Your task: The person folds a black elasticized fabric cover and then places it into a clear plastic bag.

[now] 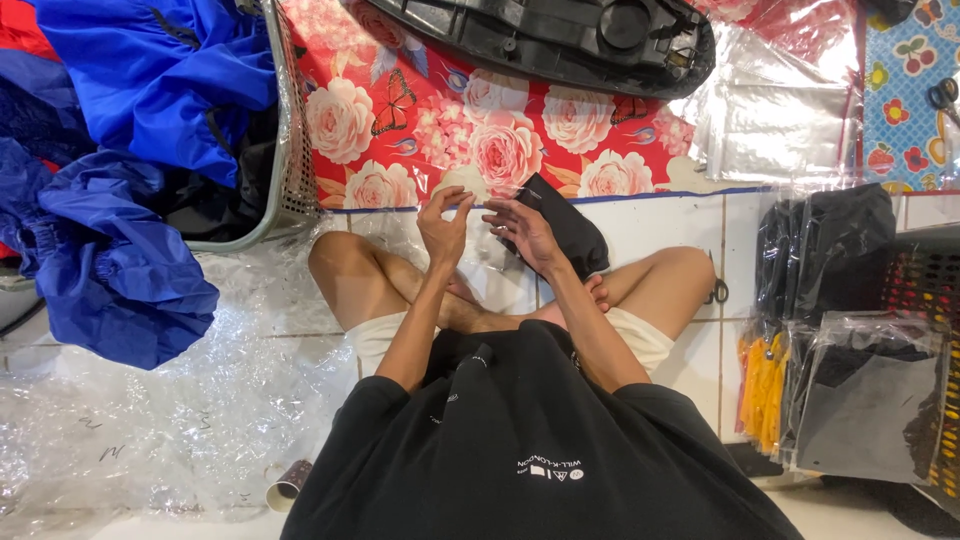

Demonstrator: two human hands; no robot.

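Clear plastic bags (780, 115) lie stacked at the upper right; bagged black garments (865, 400) and yellow ones (762, 385) stand at right.

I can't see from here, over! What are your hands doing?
Left hand pinching clear bag's edge. Right hand on black folded cloth. Nothing blocking.

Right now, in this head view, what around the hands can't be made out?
- Thin strip pinched by left hand and right hand: too small to identify.
- Black folded item: partly hidden behind the right hand.
- Blue garments: cut off by left edge.
- Scissors: mostly hidden behind knee.
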